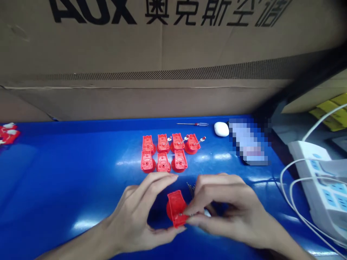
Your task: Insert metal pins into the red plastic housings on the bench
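My left hand [141, 213] pinches a small red plastic housing [176, 207] between thumb and forefinger, just above the blue table [67, 180]. My right hand [225, 207] presses its closed fingertips against the housing's right end, on a thin metal piece that is too small to name. A bunch of thin metal pins [190, 187] shows just behind the right hand's fingers. Beyond the hands, several matching red housings [165, 153] stand in two rows; those at the right of the far row carry small LEDs with bent leads [202, 139].
A thin screwdriver [193, 124] and a white oval case [221, 129] lie at the table's far edge. A white power strip [322, 180] with white cables sits at the right. More red parts [8, 133] lie far left. A large cardboard box [162, 54] walls the back.
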